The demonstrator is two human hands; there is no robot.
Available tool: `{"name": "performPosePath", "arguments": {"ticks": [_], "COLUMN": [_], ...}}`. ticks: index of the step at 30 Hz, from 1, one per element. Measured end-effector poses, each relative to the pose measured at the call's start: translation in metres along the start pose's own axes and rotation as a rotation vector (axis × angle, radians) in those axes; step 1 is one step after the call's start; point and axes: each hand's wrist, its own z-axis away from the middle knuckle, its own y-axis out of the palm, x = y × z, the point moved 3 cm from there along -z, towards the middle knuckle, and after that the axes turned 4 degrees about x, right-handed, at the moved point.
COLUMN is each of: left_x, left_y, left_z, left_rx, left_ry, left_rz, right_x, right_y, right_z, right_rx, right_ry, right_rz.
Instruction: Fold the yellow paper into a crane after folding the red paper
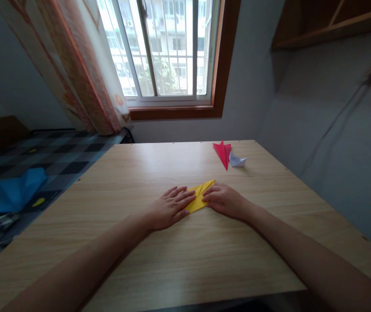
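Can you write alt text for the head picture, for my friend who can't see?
A left hand and right hand rest on folded yellow paper on a wooden table. Beyond sit a red paper plane and white paper boat.

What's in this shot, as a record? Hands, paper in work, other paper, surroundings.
left hand: spread flat, on the left part of the yellow paper
right hand: on its right part
yellow paper: folded, flat on the wooden table
far side of table: red paper plane, with white paper boat close to its right
left of table: blue folded paper on checked bedding
background: window, patterned curtain
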Motion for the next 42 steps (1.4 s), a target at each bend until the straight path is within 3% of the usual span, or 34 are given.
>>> {"name": "performPosePath", "arguments": {"ticks": [16, 27, 42], "left_x": [-0.023, -0.021, -0.022], "left_y": [-0.015, -0.012, -0.013], "left_z": [-0.003, -0.006, -0.005], "left_rx": [-0.182, -0.168, -0.176], "left_ry": [0.013, -0.002, 0.022], "left_rz": [0.049, 0.112, 0.139], "right_x": [0.007, 0.012, -0.005], "right_y": [-0.002, 0.000, 0.004], "right_z": [0.000, 0.002, -0.001], "right_rx": [0.040, 0.010, -0.043], "right_ry": [-0.032, -0.010, 0.288], "right_rz": [0.106, 0.298, 0.036]}}
